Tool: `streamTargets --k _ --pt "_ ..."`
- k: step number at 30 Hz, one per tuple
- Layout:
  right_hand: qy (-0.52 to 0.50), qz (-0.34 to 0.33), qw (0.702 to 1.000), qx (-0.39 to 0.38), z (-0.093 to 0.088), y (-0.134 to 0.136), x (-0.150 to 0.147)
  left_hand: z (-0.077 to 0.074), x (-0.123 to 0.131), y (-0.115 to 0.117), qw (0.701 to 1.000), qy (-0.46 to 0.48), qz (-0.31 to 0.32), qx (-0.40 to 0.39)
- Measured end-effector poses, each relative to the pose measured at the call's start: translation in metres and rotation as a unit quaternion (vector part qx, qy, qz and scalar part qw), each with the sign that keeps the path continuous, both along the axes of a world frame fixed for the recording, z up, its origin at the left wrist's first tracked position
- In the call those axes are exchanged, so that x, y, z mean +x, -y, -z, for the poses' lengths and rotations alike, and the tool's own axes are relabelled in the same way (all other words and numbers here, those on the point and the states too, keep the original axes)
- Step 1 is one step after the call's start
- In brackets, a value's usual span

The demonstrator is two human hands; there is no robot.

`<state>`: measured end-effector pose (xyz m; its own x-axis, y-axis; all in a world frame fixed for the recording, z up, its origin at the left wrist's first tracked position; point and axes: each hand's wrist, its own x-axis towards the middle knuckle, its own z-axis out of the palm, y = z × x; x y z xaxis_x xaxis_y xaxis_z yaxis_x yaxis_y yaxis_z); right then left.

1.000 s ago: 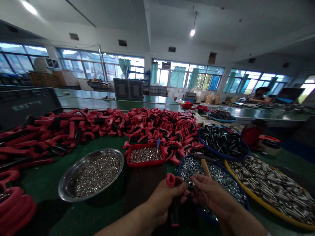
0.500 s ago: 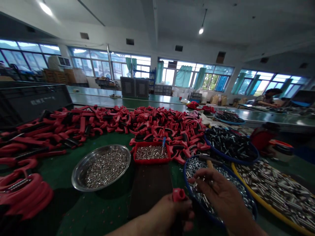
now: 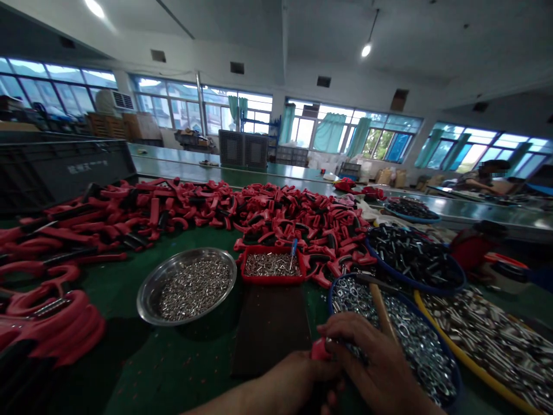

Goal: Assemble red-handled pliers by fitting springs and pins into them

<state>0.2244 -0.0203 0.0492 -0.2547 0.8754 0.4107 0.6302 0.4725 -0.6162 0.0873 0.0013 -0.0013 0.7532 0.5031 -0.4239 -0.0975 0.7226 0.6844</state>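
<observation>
While left hand (image 3: 298, 377) wraps red handle (image 3: 320, 349), held low beside blue basin (image 3: 432, 324) of washers (image 3: 415, 351), right hand (image 3: 371, 363) curls over it, fingertips (image 3: 332, 331) at handle's end; pinching anything? Cannot tell.

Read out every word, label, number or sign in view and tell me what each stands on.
Pale lettering on the side of the black crate at the left: too small and blurred to read.
No other readable text shows.
</observation>
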Motion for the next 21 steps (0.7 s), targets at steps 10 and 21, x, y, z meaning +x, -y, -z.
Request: streamTargets --k 10,21 --pt "0.006 0.064 0.977 -0.202 0.02 -0.025 0.029 0.003 -0.019 0.002 0.988 0.121 0.053 -0.08" --pt "0.345 0.134 0.921 -0.124 0.016 -0.042 0.079 0.011 -0.025 -0.009 0.946 0.19 -0.059 -0.257"
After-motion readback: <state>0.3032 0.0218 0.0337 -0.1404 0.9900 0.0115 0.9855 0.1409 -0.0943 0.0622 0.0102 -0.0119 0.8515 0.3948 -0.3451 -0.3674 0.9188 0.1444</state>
